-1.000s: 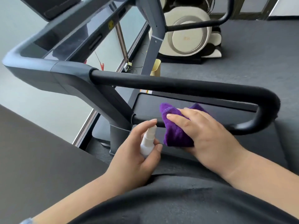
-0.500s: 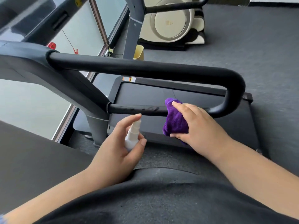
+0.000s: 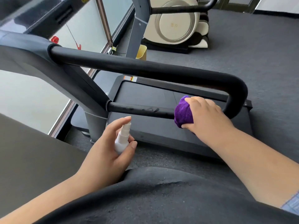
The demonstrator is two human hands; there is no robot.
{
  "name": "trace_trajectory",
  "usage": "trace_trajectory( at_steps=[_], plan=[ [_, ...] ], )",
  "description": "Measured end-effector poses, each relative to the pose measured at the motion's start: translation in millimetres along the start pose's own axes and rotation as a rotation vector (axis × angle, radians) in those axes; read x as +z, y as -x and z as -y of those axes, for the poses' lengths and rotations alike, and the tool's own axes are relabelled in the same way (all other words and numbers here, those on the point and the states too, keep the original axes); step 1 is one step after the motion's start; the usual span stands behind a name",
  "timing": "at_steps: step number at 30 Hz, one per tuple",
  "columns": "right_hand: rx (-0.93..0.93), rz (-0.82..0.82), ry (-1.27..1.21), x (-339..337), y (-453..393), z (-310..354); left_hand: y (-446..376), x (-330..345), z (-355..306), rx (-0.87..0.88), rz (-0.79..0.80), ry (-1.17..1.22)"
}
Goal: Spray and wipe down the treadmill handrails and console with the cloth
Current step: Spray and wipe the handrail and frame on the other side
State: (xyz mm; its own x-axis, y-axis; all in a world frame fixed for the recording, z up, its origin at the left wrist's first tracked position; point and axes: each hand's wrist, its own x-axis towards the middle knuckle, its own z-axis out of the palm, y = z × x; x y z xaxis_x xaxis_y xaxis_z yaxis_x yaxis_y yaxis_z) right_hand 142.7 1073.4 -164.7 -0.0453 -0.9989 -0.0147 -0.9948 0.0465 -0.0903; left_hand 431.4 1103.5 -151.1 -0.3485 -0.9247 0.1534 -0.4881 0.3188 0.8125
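Observation:
A black looped handrail [image 3: 145, 68] runs across the view from the grey treadmill upright [image 3: 48, 75]. Its thinner lower bar [image 3: 139, 110] shows wet streaks. My right hand [image 3: 205, 117] presses a bunched purple cloth [image 3: 183, 113] around that lower bar, near the bend at the right end. My left hand [image 3: 106, 151] holds a small white spray bottle [image 3: 122, 139] below the bar, index finger on the nozzle top. The console [image 3: 32, 10] is only partly visible at the top left, blurred.
The black treadmill deck [image 3: 161, 97] lies under the rail on grey carpet [image 3: 258, 54]. A cream massage chair [image 3: 176, 23] and a yellow bin [image 3: 141, 51] stand behind. Windows [image 3: 80, 33] line the left, with a red safety clip [image 3: 55, 39] hanging near the console.
My right hand has slid the cloth rightward along the lower bar toward the bend, leaving streaks behind. My left hand still holds the bottle, and my view has shifted.

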Motion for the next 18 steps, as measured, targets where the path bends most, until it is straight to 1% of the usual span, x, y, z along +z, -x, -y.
trace_trajectory(
  at_steps=[2, 5, 7, 10, 18],
  plan=[
    [0.000, 0.005, 0.008, -0.1, -1.9, -5.9, 1.4, -0.2, 2.3, -0.032, -0.027, -0.024],
    [-0.013, 0.093, 0.111, 9.4, -4.6, -10.7, 1.1, 3.1, 4.4, -0.066, -0.046, -0.014],
    [-0.041, 0.072, 0.189, 17.8, -5.1, -10.5, -1.1, 6.9, 3.7, -0.074, -0.055, -0.005],
    [-0.076, 0.031, 0.209, 19.7, -6.7, -10.0, -6.0, 14.5, 1.1, -0.093, -0.064, 0.007],
    [-0.164, 0.038, 0.245, 24.9, -10.4, -20.7, -19.8, 42.3, -10.6, -0.130, -0.056, 0.041]
  ],
)
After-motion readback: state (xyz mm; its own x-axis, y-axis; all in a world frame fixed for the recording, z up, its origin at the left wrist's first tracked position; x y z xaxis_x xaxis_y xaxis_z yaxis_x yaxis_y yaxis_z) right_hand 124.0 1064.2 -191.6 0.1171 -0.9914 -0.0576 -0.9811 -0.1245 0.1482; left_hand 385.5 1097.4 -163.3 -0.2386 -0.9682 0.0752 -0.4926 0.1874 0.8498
